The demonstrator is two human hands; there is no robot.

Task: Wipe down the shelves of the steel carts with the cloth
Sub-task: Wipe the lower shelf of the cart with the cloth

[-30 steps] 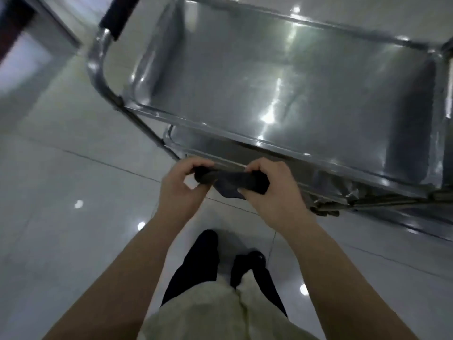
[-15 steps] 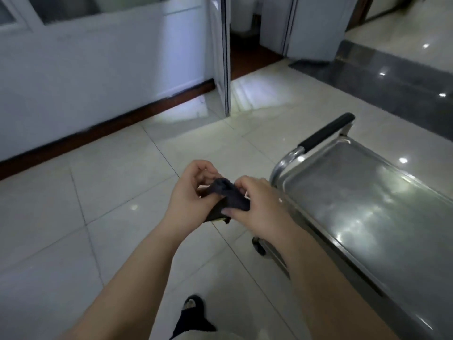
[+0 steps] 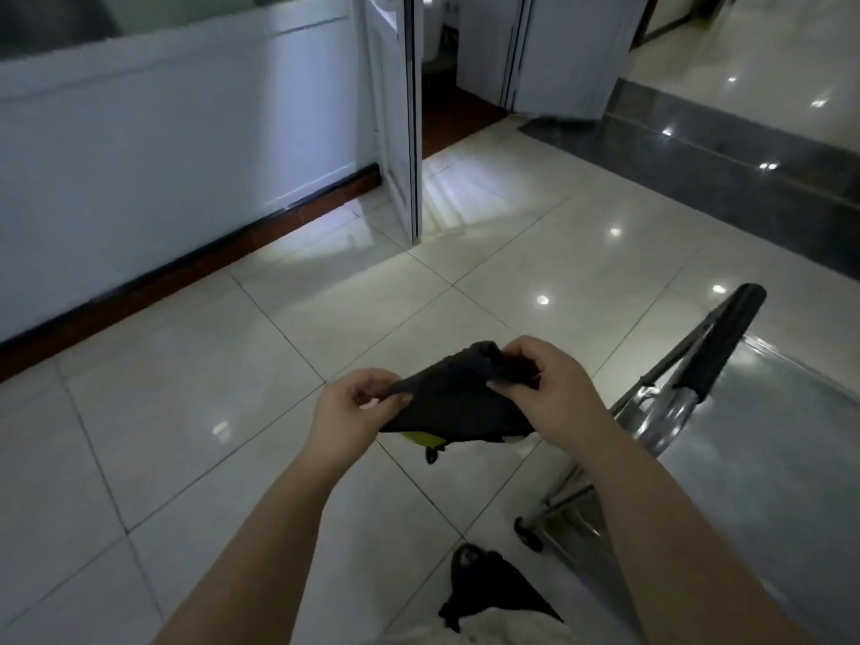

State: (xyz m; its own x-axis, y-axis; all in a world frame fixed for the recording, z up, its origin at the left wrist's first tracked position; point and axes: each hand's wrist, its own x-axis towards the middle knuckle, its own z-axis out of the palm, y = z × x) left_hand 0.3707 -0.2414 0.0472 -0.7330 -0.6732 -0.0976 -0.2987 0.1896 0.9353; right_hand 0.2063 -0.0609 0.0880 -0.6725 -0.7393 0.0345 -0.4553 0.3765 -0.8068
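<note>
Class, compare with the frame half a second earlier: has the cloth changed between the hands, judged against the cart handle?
Yes. The cloth, bunched before, is now pulled wider between the left hand and right hand, left of the cart handle.

The steel cart (image 3: 763, 439) runs off the right edge; the cloth (image 3: 458, 402) hides something yellow beneath
</note>
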